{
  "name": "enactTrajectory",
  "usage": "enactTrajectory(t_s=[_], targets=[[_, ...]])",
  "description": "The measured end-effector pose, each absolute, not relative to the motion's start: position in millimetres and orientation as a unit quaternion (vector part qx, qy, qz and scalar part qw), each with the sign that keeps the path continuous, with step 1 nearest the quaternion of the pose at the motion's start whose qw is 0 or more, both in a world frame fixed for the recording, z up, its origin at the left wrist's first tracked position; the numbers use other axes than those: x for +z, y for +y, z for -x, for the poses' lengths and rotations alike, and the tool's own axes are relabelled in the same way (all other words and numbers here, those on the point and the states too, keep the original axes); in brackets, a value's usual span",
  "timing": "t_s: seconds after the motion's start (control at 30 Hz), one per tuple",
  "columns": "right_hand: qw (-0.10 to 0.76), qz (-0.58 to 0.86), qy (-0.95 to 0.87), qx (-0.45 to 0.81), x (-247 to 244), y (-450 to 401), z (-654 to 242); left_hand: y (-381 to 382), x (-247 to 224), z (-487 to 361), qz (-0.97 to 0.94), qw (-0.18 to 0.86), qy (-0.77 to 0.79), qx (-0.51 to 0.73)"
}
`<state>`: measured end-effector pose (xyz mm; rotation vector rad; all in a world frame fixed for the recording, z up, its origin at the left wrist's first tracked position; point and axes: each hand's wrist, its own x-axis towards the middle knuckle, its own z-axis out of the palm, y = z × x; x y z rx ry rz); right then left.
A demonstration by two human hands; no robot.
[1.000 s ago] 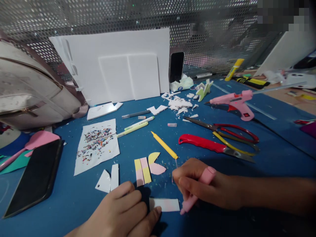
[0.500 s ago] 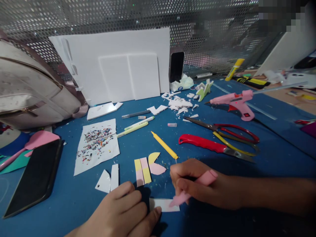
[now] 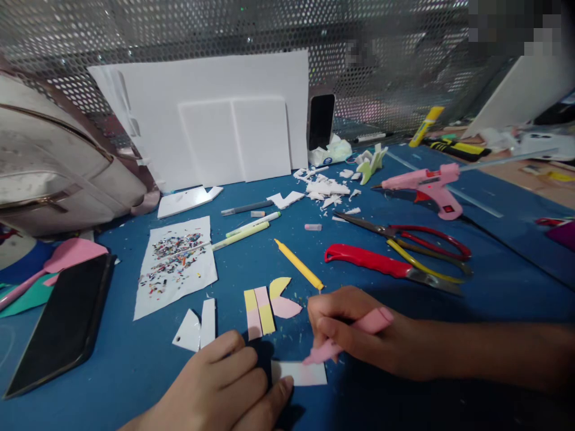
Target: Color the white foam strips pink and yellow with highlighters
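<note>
Fingers of our right hand [image 3: 354,335] wrap round a pink marker pen [image 3: 348,340], a smooth plastic barrel. Its long axis runs from the blunt cap end, up and right over the knuckles, down and left to the tip, which touches the top edge of a small white card strip with a faint pink tint [image 3: 302,373]. That strip is a flat rectangle, long side running left to right on the blue worktop [image 3: 494,287]. Our left hand [image 3: 224,389] lies curled, fingers bent under, and its thumb tip presses the strip's left end; it grips nothing else.

Just beyond our left hand lie two narrow card strips, each half yellow and half pink [image 3: 259,311], and a yellow-and-pink notched card disc [image 3: 283,298]. Beyond our right hand a slim yellow marker [image 3: 300,265] points up and left, and further off a red-handled cutter [image 3: 386,267] lies with its metal blade to the right. Left of the strips rest two white foam-board offcuts [image 3: 196,326].
</note>
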<state>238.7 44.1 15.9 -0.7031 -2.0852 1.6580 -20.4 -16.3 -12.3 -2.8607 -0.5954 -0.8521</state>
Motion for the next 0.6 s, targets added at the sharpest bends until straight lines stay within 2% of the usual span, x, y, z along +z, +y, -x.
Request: enactTrajectory(t_s=[0.6], targets=[[0.182, 0.274, -0.736, 0.591, 16.4, 42.9, -238.2, -16.0, -14.8, 20.5, 0.936, 0.058, -0.202, -0.284]])
